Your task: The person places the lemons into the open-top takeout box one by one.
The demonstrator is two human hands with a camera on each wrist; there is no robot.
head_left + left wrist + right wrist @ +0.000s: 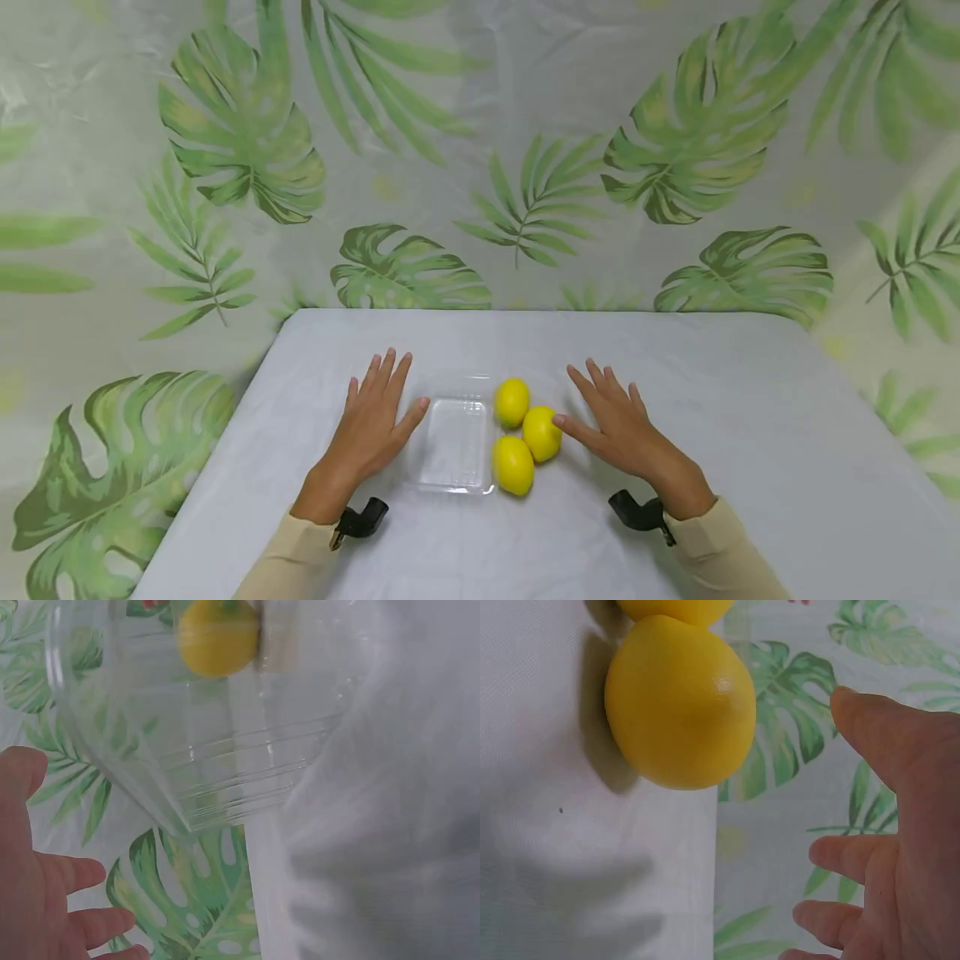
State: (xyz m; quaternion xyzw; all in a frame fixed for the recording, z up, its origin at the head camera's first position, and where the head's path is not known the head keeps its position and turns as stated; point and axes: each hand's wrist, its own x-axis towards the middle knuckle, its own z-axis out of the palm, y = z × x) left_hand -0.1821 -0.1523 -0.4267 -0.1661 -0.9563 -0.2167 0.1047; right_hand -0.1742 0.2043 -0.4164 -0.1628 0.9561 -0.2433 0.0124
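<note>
A clear plastic container (456, 433) lies on the white table between my hands. Three yellow lemons stand along its right side: a far lemon (512, 402), a middle lemon (542, 434) and a near lemon (513, 465). My left hand (371, 425), fingers spread and straight, hovers left of the container; its thumb tip overlaps the container's left edge in the head view. To the right of the lemons is my right hand (618, 425), also spread out, its thumb tip overlapping the middle lemon in that view. In the right wrist view a gap shows between the thumb and the lemon (681, 705). Both hands hold nothing.
White cloth covers the table (720, 400), whose far edge meets a leaf-patterned curtain (540, 100). Each wrist wears a black camera mount, one on the left (363, 518) and one on the right (636, 510).
</note>
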